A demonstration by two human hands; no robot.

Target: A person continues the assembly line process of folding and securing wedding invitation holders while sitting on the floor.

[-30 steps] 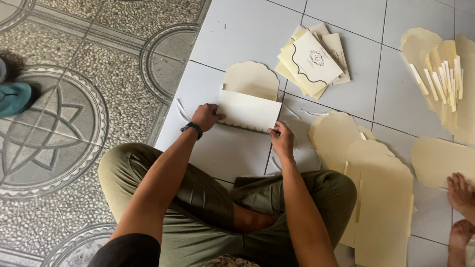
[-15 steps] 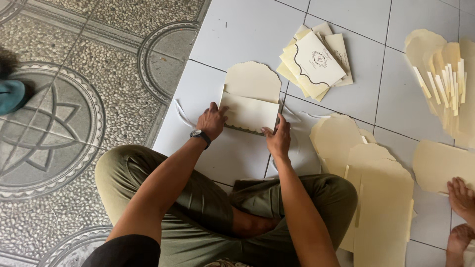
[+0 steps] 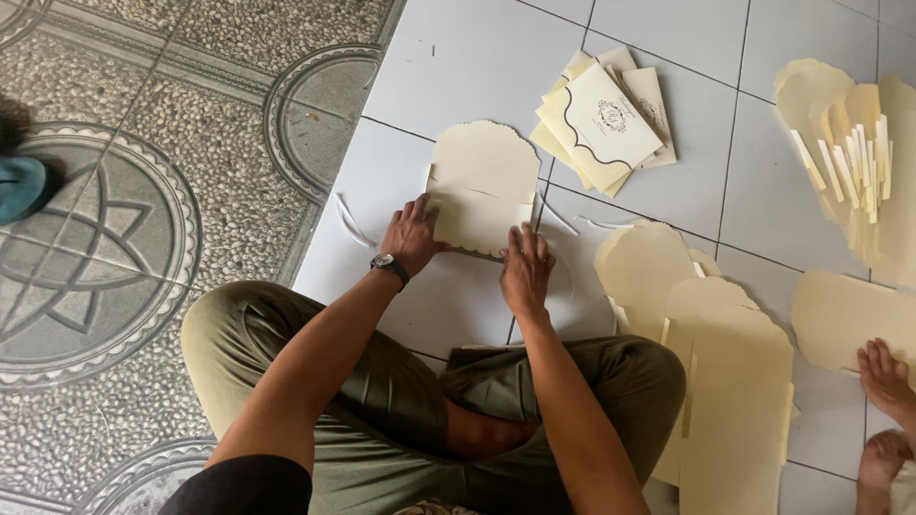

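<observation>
Sitting cross-legged on white floor tiles (image 3: pixel 477 57), a person presses the left hand (image 3: pixel 412 234) and right hand (image 3: pixel 525 267), fingers flat and spread, onto a folded cream card envelope (image 3: pixel 482 186), apparently creasing it, with finished envelopes (image 3: pixel 601 119) and flat blanks (image 3: pixel 725 381) stacked rightward.

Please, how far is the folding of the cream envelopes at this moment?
Done: a small pile of folded envelopes lies on the white tiles. In hand: the left hand and right hand press the bottom flap of one cream envelope. Left: many flat cream sheets beside the right knee.
</observation>
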